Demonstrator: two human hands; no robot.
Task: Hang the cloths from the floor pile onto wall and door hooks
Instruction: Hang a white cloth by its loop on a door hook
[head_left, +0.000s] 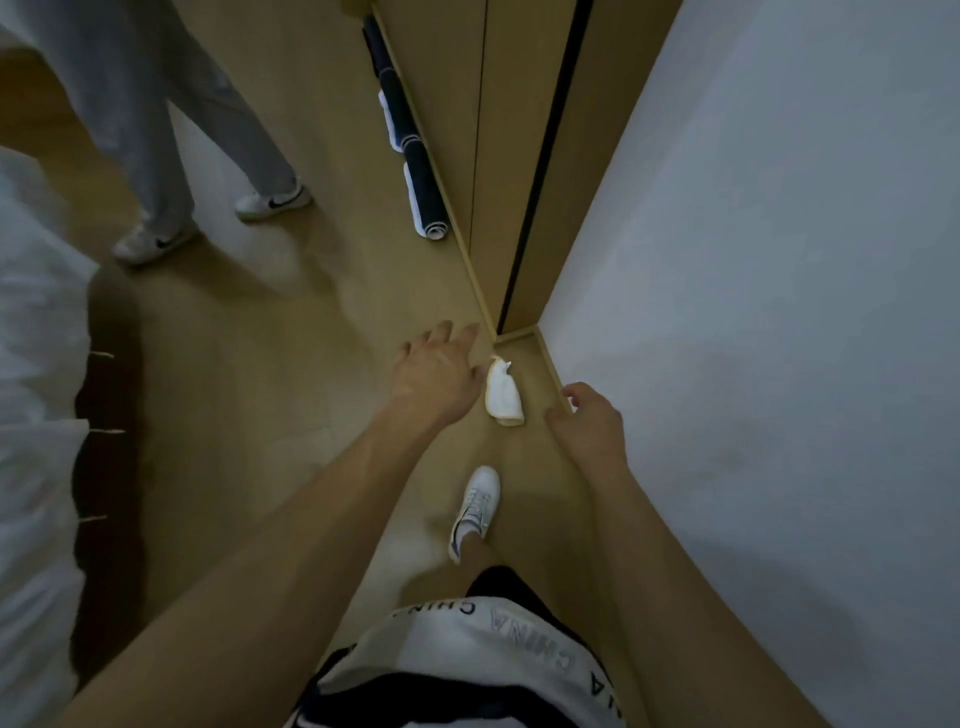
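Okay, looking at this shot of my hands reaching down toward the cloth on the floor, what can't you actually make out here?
Head view only:
- Hooks: none in frame, so the hanging spot is unknown.
- White cloth: crumpled and small; whether the left hand touches it is unclear.
- Right hand: fingertips seen from behind, partly hidden.
- Dark roll by the cabinet: its top end is cut off by the upper edge.
- Other person: cut off above the legs.

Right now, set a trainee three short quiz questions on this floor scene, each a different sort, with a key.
1. True or false: the left hand grips the white cloth.
2. Fill in: the cloth lies on the ___ between both hands.
3. Which is nearer the white wall? A) right hand B) rolled dark mat

Key: 1 false; 2 floor; 3 A.
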